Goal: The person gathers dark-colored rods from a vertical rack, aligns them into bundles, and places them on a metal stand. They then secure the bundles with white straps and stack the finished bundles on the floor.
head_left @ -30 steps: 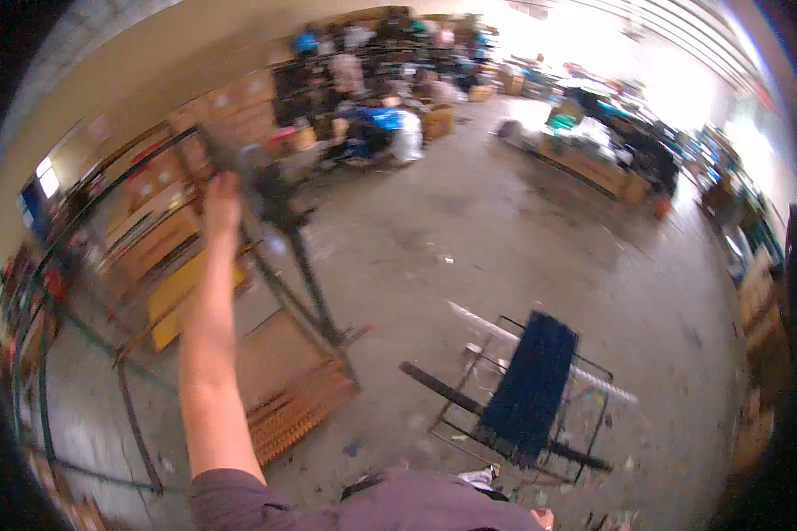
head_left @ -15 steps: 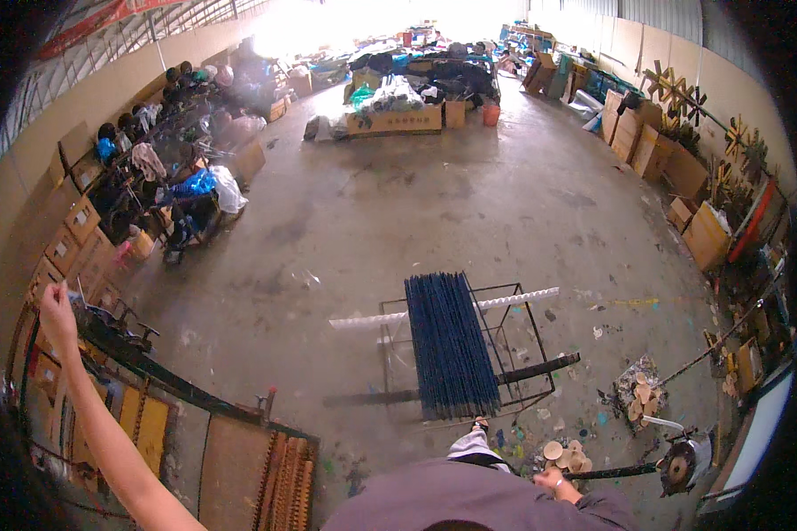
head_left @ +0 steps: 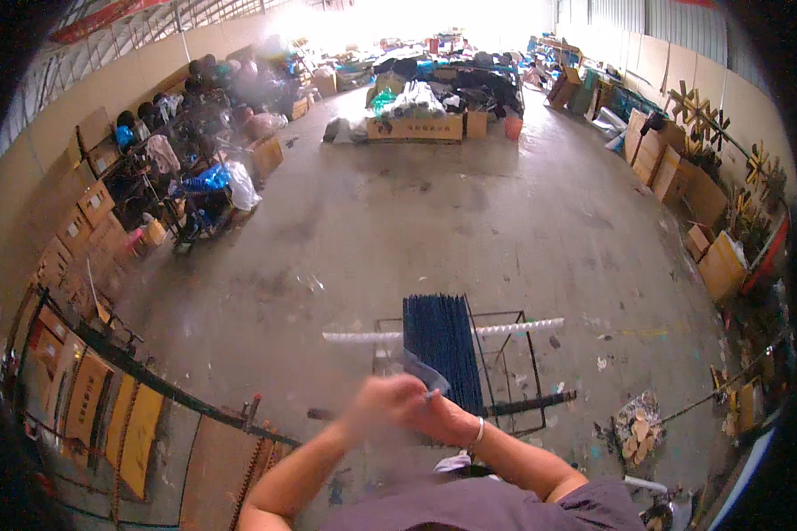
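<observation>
My left hand (head_left: 385, 403) and my right hand (head_left: 450, 421) meet in front of my body, fingers closed and almost touching. A thin bluish-grey strip (head_left: 428, 375) sticks up from between them, pinched at its lower end by my right fingertips; whether it is cloth or plastic I cannot tell. Motion blurs my left hand, and what its curled fingers hold is hidden. My right wrist wears a pale bracelet (head_left: 479, 431). Just beyond my hands, a bundle of long dark-blue rods (head_left: 447, 332) lies across a thin metal frame (head_left: 533, 363); my hands hide its near end.
A white bar (head_left: 527, 327) and a dark bar (head_left: 540, 400) cross the frame. Several round tan pieces (head_left: 638, 440) lie at right. A black rail (head_left: 177, 394) curves along the left, with yellow boards (head_left: 140, 434) behind it. Boxes and heaped goods line both walls.
My left hand has swung in from the far left to meet my right hand, which has risen from low right. The bluish-grey strip now shows between them. The view has tilted slightly.
</observation>
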The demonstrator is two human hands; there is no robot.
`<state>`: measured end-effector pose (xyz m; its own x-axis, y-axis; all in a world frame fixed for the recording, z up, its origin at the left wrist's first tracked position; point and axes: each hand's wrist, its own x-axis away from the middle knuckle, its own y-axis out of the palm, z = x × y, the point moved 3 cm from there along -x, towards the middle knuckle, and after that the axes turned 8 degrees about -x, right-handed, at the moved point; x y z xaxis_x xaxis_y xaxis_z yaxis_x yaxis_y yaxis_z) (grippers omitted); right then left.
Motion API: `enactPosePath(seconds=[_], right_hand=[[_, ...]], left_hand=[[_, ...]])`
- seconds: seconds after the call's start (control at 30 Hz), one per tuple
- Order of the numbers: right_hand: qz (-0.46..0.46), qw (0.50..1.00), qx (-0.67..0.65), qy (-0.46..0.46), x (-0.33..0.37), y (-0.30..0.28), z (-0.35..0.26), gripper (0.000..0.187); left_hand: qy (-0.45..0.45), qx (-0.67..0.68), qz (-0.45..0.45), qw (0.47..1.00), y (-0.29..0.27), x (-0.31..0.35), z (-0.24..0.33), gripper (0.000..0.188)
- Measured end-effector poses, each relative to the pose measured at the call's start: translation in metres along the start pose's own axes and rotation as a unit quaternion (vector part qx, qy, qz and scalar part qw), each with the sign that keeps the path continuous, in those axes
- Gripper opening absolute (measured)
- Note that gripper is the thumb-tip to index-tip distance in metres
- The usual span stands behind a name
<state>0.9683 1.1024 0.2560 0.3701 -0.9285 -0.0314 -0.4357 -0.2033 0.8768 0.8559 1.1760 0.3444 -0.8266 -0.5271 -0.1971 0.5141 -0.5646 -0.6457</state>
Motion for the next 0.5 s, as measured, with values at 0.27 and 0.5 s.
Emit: enactPosePath(seconds=[0.27,0.5], right_hand=[[0.122,0.946,-0.166,-0.25,0.048,-0.08,-0.084,0.046],[0.194,0.952,0.03,-0.234,0.06,-0.099,-0.119,0.038]], left_hand=[[-0.005,-0.254,0.086,0.963,0.068,-0.038,-0.003,0.022],[-0.208,0.424,-0.176,0.863,0.222,-0.061,-0.053,0.053]])
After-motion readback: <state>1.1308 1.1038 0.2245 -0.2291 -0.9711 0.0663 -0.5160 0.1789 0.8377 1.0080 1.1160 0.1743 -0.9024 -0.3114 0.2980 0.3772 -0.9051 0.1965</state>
